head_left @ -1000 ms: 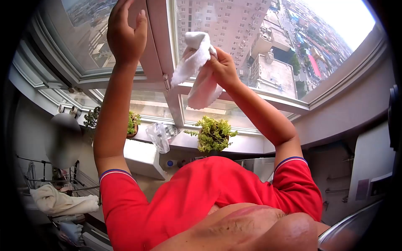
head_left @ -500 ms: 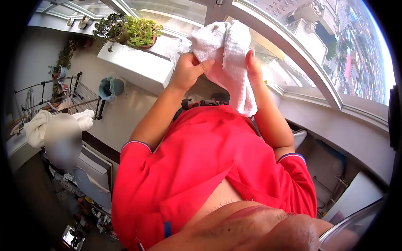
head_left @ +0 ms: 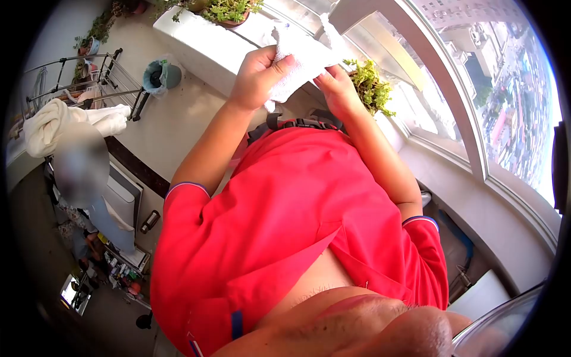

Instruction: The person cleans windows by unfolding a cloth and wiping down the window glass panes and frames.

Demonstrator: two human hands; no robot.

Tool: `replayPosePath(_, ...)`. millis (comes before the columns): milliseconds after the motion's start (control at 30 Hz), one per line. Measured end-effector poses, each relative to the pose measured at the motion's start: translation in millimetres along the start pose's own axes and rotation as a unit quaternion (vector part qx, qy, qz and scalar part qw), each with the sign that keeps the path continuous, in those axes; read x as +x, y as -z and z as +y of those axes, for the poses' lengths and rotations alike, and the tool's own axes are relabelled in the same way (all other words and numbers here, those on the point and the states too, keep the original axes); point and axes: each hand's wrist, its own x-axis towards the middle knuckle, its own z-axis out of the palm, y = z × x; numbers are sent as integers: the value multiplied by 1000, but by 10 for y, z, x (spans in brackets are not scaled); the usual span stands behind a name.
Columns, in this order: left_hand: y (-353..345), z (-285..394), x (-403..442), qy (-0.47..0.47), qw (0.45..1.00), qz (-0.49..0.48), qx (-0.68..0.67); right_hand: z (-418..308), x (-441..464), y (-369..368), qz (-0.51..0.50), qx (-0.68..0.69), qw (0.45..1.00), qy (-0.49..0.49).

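Note:
A white textured cloth (head_left: 300, 56), knit-like and folded, is held up in front of me near the window ledge. My left hand (head_left: 259, 77) is closed on its left side, the thumb lying across the front. At the lower right edge, my right hand (head_left: 338, 89) pinches the cloth between thumb and fingers. One corner stands up at the top, and a small tip hangs below my left hand. My hands hide parts of the cloth, and its exact kind is unclear.
Potted plants (head_left: 229, 11) stand on the white ledge (head_left: 190, 44), and a leafy plant (head_left: 372, 89) is behind my right hand. Window frames (head_left: 443, 71) run along the right. To the left are a lined bin (head_left: 163, 77), a metal rack (head_left: 110, 71) and cream fabric (head_left: 50, 125).
The cloth has been gathered into a smaller, more folded shape. Its long hanging part no longer shows. My right hand has moved left and closer to my left hand, and the view has shifted.

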Motion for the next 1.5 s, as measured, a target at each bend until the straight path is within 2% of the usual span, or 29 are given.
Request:
replayPosePath(67, 70, -56, -58, -4, 999, 50, 19, 26, 9, -83, 0, -91, 996, 1)
replayPosePath(100, 199, -136, -63, -6, 995, 91, 41, -7, 21, -138, 60, -110, 992, -21)
replayPosePath(167, 391, -220, -88, 10, 976, 190, 102, 62, 82, -16, 105, -142, 984, -10)
replayPosePath(233, 674, -378, -198, 14, 962, 218, 162, 115, 130, 15, 120, -126, 985, 19)
replayPosePath(267, 734, -395, -247, 3, 956, 225, 189, 89, 131, 35, 102, -147, 984, -13)
replayPosePath(333, 770, -354, -355, 0, 955, 251, 156, -40, 75, 84, 69, -186, 977, -82)
replayPosePath(367, 790, -320, -393, -2, 955, 263, 139, -89, 50, 33, 112, -195, 970, -97)
replayPosePath(400, 816, -286, -408, -8, 954, 272, 123, -87, 48, 11, 129, -158, 978, -48)
replayPosePath(467, 884, -236, -468, -19, 952, 291, 90, -89, 86, 95, 140, -198, 969, 38)
replayPosePath(500, 968, -246, -512, -14, 949, 289, 128, -175, 52, 73, 168, -188, 967, 27)
replayPosePath(533, 1053, -293, -537, -12, 950, 282, 137, -267, 14, 124, 155, -244, 957, 4)
replayPosePath(600, 1194, -400, -579, -6, 952, 264, 156, -164, 34, 273, 131, -301, 941, 79)
replayPosePath(700, 1277, -395, -677, 43, 950, 252, 180, -11, 78, 358, 98, -107, 989, -13)
replayPosePath(800, 1303, -348, -737, 38, 965, 248, 76, -46, -40, 82, 87, 43, 991, -93)
replayPosePath(833, 1282, -343, -733, 28, 965, 255, 59, 89, -7, 236, 54, -18, 993, -107)
replayPosePath(867, 1243, -343, -702, 17, 964, 261, 42, 68, -13, 247, 63, -167, 978, -104)
replayPosePath(900, 1224, -338, -683, 6, 964, 266, 26, 28, -14, 245, 70, -311, 943, -98)
replayPosePath(933, 1247, -317, -700, 5, 961, 265, 75, -19, -16, 227, 77, -448, 886, -89)
replayPosePath(967, 1286, -291, -733, 5, 957, 263, 124, -54, -30, 177, 121, -541, 832, -22)
replayPosePath(1000, 1317, -274, -757, 4, 951, 258, 172, 5, -2, 252, 144, -545, 825, 20)
replayPosePath(1067, 1358, -297, -793, 7, 941, 261, 216, -61, -18, 215, 170, -611, 772, 40)
replayPosePath(1100, 1352, -301, -820, 9, 935, 263, 238, -73, -21, 224, 181, -597, 779, 59)
replayPosePath(1167, 1286, -252, -807, -48, 905, 296, 303, -100, 22, 275, 203, -568, 791, 99)
replayPosePath(1200, 1255, -205, -796, -76, 886, 311, 335, -127, 41, 308, 179, -550, 811, 88)
replayPosePath(1267, 1240, -85, -805, -141, 828, 279, 466, -211, 65, 355, 131, -511, 847, 65)
replayPosePath(1300, 1246, -48, -825, -172, 791, 260, 527, -305, 35, 278, 127, -459, 879, 16)
replayPosePath(1433, 1358, 4, -785, -193, 887, 248, 338, -524, -11, 300, 66, -327, 943, -8)
replayPosePath(1467, 1349, 44, -804, -168, 896, 254, 324, -515, 7, 339, 52, -311, 947, 62)
replayPosePath(1500, 1335, 87, -822, -144, 904, 259, 309, -539, 0, 367, 53, -309, 946, 82)
